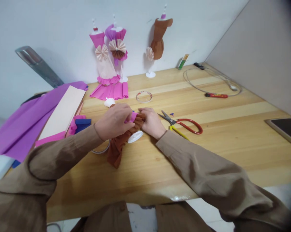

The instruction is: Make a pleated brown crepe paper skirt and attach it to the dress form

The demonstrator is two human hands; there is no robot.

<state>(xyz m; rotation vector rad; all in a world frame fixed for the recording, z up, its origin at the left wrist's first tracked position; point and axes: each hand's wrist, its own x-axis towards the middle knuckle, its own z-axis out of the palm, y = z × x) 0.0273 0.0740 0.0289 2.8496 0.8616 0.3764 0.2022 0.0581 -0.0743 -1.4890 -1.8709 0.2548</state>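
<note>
My left hand [114, 121] and my right hand [152, 122] meet over a small doll stand dressed in brown crepe paper [116, 149], which lies on the wooden table [208, 154]. Both hands are closed on it. A pink paper strip [132, 116] shows between my left fingers at the top of the brown dress. The stand's white round base [135, 136] pokes out below my hands. Red-handled scissors [184, 123] lie just right of my right hand.
Three paper-dressed mannequins [111, 54] stand by the back wall. Purple, cream and pink paper sheets [39, 119] lie at left. A clear round lid [144, 96], a tape ring [100, 149], a red cutter [216, 95], a cable [208, 80] and a phone [286, 129] are on the table.
</note>
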